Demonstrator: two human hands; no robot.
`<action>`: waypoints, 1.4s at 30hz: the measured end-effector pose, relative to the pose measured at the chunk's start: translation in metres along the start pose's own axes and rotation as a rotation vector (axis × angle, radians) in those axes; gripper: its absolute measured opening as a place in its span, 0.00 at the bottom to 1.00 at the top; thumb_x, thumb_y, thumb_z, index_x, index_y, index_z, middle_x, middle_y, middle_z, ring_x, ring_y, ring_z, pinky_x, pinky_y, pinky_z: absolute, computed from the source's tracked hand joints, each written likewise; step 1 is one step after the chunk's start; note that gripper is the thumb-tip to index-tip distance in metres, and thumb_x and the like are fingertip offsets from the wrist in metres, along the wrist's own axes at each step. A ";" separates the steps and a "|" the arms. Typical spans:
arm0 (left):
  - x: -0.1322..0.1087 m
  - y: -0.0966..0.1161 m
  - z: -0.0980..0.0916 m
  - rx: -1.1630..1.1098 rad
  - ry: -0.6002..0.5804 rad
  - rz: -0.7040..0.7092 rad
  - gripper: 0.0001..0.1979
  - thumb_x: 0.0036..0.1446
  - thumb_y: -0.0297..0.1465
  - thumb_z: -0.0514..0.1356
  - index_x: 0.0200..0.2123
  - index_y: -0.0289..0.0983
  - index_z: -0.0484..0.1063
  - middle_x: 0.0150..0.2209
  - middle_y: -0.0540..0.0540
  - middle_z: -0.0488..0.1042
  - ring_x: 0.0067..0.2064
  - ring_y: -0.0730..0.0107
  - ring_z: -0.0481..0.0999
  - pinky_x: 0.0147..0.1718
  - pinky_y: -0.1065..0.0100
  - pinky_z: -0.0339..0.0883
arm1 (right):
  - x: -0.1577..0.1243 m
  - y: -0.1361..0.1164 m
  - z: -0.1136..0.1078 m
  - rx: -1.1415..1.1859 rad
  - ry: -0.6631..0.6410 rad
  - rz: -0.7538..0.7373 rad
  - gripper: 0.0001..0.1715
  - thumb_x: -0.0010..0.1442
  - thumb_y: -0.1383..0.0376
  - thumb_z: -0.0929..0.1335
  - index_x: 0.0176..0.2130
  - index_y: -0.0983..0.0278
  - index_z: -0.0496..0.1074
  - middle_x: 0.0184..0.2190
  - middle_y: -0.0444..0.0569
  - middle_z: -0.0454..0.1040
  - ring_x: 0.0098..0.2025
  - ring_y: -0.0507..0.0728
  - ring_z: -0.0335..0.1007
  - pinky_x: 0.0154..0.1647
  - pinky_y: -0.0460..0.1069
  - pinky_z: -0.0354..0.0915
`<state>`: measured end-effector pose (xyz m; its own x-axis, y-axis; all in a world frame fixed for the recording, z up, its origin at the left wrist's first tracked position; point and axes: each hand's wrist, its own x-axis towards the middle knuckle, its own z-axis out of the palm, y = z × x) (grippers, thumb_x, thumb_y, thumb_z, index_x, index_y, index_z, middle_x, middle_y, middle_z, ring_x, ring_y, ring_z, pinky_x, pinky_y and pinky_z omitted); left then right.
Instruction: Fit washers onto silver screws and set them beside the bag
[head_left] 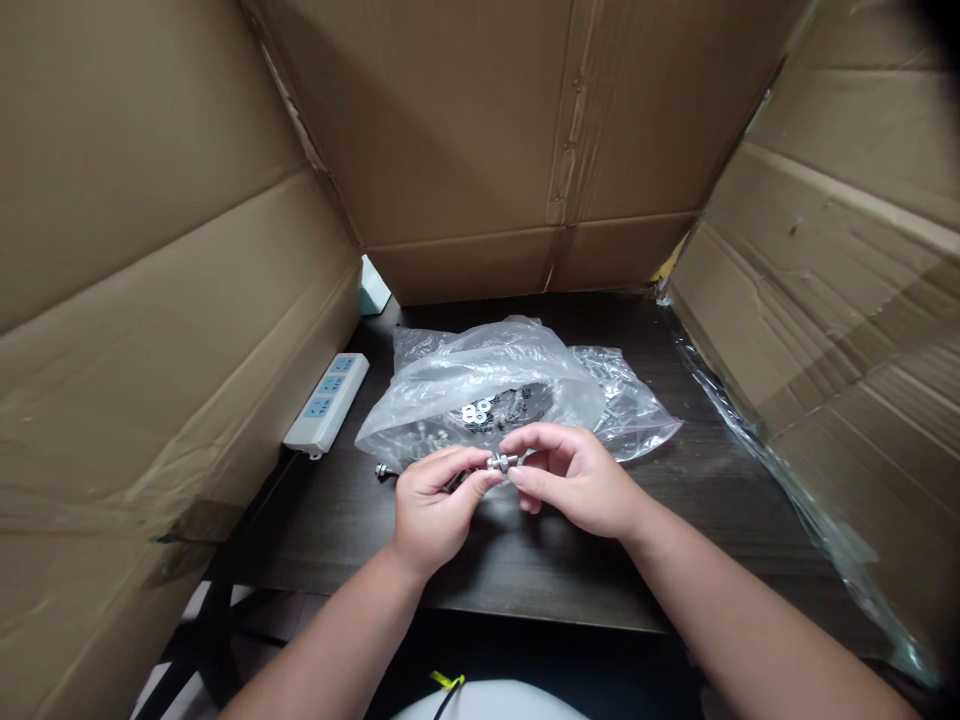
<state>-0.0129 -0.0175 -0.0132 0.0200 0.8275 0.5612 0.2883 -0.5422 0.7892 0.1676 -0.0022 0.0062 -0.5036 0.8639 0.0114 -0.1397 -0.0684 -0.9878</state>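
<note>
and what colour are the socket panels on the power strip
The socket panels are light blue, seen best in the head view.

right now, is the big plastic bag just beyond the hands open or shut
Open: the big plastic bag has its mouth gaping toward the person, and loose washers show through the gap.

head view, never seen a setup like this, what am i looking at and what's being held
There is no machine here: the picture comes from a camera worn on a person's head, facing forward and down. The person's bare left hand and bare right hand pinch a small silvery metal fastener between them. On the dark brown table lie a crumpled translucent plastic bag, with flat, shiny round washers visible in it, and a white rectangular power strip. Brown cardboard walls surround three sides.
</note>
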 end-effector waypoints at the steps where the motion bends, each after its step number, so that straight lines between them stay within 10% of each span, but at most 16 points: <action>1: 0.000 0.000 0.000 -0.006 -0.002 -0.006 0.04 0.49 0.26 0.66 0.32 0.38 0.79 0.28 0.48 0.78 0.29 0.69 0.77 0.29 0.72 0.70 | 0.000 0.000 0.000 -0.002 0.001 0.002 0.15 0.55 0.62 0.71 0.41 0.65 0.70 0.23 0.42 0.70 0.22 0.50 0.67 0.24 0.46 0.65; 13: -0.001 0.000 -0.001 0.009 -0.070 0.076 0.05 0.48 0.25 0.66 0.32 0.37 0.79 0.26 0.48 0.78 0.27 0.71 0.76 0.28 0.71 0.70 | 0.004 -0.002 0.000 -0.122 -0.052 0.098 0.25 0.64 0.53 0.62 0.25 0.68 0.67 0.20 0.44 0.67 0.19 0.48 0.64 0.22 0.44 0.61; 22: -0.001 -0.001 0.001 -0.020 0.040 0.017 0.06 0.47 0.24 0.67 0.31 0.38 0.79 0.27 0.50 0.78 0.28 0.72 0.77 0.28 0.74 0.70 | 0.002 0.000 0.002 0.033 0.024 -0.012 0.15 0.55 0.61 0.71 0.42 0.64 0.69 0.29 0.44 0.71 0.23 0.50 0.69 0.25 0.46 0.67; 31: -0.001 -0.004 -0.001 -0.100 -0.032 0.058 0.12 0.45 0.21 0.68 0.34 0.41 0.80 0.29 0.50 0.80 0.30 0.71 0.78 0.30 0.73 0.72 | 0.001 -0.002 0.001 -0.094 -0.028 0.013 0.10 0.59 0.61 0.69 0.34 0.67 0.71 0.22 0.43 0.69 0.23 0.49 0.66 0.26 0.46 0.63; 36: -0.001 -0.003 0.000 -0.090 -0.022 0.049 0.12 0.44 0.21 0.68 0.33 0.41 0.80 0.28 0.50 0.80 0.29 0.72 0.78 0.29 0.73 0.72 | 0.002 -0.001 0.001 -0.213 -0.026 0.045 0.23 0.65 0.53 0.61 0.27 0.67 0.68 0.19 0.44 0.67 0.21 0.49 0.65 0.24 0.45 0.62; 42: 0.001 0.001 0.002 -0.099 0.034 0.018 0.11 0.45 0.22 0.68 0.32 0.41 0.80 0.28 0.50 0.80 0.28 0.72 0.78 0.29 0.74 0.72 | 0.003 0.001 0.000 0.004 -0.009 0.003 0.15 0.57 0.60 0.70 0.43 0.64 0.68 0.28 0.44 0.71 0.23 0.50 0.69 0.26 0.47 0.66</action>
<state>-0.0110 -0.0167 -0.0127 -0.0082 0.8130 0.5822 0.1923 -0.5701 0.7988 0.1664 0.0001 0.0050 -0.5116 0.8591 0.0101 -0.1414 -0.0726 -0.9873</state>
